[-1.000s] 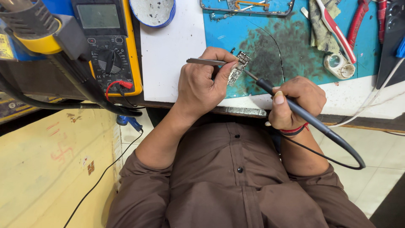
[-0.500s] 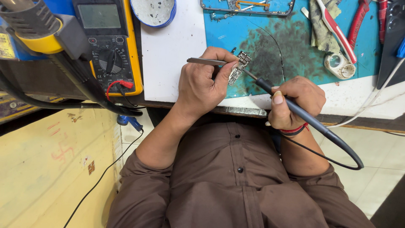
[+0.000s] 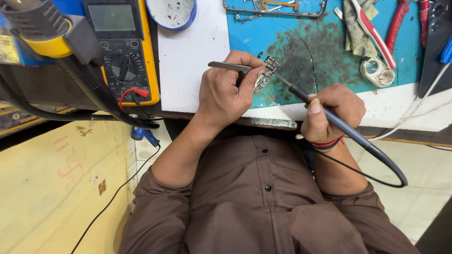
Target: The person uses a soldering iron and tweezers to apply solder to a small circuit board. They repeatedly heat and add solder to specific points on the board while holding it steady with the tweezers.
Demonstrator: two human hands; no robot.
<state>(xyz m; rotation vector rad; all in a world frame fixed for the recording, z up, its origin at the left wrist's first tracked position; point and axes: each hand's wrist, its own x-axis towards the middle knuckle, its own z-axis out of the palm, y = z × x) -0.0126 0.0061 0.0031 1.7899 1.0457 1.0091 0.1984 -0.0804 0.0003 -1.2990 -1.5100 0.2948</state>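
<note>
My left hand (image 3: 225, 91) grips metal tweezers (image 3: 229, 66) together with a small circuit board (image 3: 264, 75), held just above the blue work mat (image 3: 329, 51). My right hand (image 3: 332, 112) holds a black soldering iron (image 3: 329, 117) like a pen. Its thin tip points up and left and ends right beside the board's lower right edge. Whether the tip touches the board is too fine to tell. A black cord loops from the iron's rear down past my right wrist.
A yellow multimeter (image 3: 123, 47) and a hot-air tool (image 3: 40, 26) lie at the left. A round tin (image 3: 170, 11) and phone frame (image 3: 275, 7) sit at the back. Red-handled cutters (image 3: 374, 33), a rag and a small loupe (image 3: 376, 71) are at the right.
</note>
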